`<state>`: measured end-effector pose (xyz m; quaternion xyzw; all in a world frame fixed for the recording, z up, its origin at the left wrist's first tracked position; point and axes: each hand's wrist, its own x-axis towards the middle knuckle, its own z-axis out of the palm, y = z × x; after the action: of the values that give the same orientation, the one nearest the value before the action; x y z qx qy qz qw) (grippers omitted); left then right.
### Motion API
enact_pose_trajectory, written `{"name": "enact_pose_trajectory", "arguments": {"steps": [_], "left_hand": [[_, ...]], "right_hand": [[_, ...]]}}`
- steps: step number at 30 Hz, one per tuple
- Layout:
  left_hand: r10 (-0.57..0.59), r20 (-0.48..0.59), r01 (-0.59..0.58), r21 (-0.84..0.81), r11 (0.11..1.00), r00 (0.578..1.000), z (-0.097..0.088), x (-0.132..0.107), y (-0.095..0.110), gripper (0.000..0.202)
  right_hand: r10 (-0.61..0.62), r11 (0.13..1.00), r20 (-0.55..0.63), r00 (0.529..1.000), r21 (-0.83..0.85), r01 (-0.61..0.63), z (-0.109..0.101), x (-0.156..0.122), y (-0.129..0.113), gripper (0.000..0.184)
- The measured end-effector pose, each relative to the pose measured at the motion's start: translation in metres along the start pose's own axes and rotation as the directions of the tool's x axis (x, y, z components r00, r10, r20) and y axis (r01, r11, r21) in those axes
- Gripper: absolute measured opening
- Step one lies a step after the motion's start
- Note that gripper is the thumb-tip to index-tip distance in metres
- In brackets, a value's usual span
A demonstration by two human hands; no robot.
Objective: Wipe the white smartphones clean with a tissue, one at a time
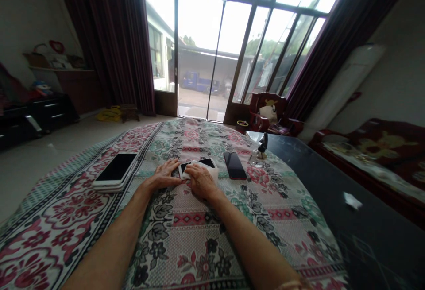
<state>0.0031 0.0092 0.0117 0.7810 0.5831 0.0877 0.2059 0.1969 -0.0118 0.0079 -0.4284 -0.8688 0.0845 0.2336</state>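
A white-framed smartphone (pixel 208 162) with a dark screen lies on the patterned tablecloth in front of me. My left hand (pixel 165 174) is at its left end, the fingers along the top corner and the thumb below, holding it against the table. My right hand (pixel 202 181) presses a white cloth or tissue (pixel 212 174) onto the screen, its fingers bunched over it and covering the middle of the phone. To the right lies a dark phone with a red edge (pixel 235 166). A stack of white-framed devices (pixel 116 168), black screen uppermost, sits to the left.
A small clear bottle with a black top (pixel 257 158) stands beyond the dark phone. The round table is covered by a floral tablecloth (pixel 199 237). A dark, lower table (pixel 332 201) adjoins it on the right, with a white scrap (pixel 352 201) on top.
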Motion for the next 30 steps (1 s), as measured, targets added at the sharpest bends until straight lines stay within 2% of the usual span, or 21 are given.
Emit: {"name": "enact_pose_trajectory", "arguments": {"steps": [3,7,12,15,19,22,25,30], "left_hand": [[-0.008,0.002,0.008,-0.010,1.000,1.000,-0.001,0.000,0.002,0.081],[-0.002,0.003,0.002,-0.031,1.000,1.000,-0.001,0.000,0.001,0.083],[0.003,-0.033,-0.004,-0.033,0.999,0.999,0.006,0.003,-0.002,0.083],[0.005,-0.082,-0.005,0.005,1.000,0.997,0.011,0.005,-0.002,0.079],[0.012,-0.135,-0.007,0.035,0.999,0.991,0.016,0.006,-0.004,0.075],[0.017,-0.159,-0.013,0.029,1.000,0.987,0.018,0.006,-0.006,0.073],[0.021,-0.165,-0.018,0.019,1.000,0.986,0.018,0.006,-0.006,0.073],[0.007,-0.175,0.000,0.038,0.999,0.984,0.017,0.002,-0.002,0.073]], "right_hand": [[0.115,0.993,-0.030,0.993,-0.014,-0.116,-0.006,0.008,0.018,0.035],[0.239,0.968,-0.090,0.967,-0.052,-0.245,-0.015,0.006,0.040,0.038],[0.298,0.943,-0.132,0.945,-0.115,-0.313,-0.013,0.001,0.038,0.038],[0.266,0.951,-0.116,0.957,-0.129,-0.280,-0.003,0.003,0.022,0.036],[0.151,0.981,-0.086,0.985,-0.108,-0.160,0.009,0.005,0.000,0.031],[0.089,0.992,-0.084,0.992,-0.087,-0.097,0.012,0.001,-0.007,0.030],[0.178,0.979,-0.106,0.978,-0.083,-0.188,0.007,-0.005,0.000,0.033],[0.370,0.912,-0.211,0.905,-0.102,-0.397,-0.002,-0.012,0.021,0.038]]}}
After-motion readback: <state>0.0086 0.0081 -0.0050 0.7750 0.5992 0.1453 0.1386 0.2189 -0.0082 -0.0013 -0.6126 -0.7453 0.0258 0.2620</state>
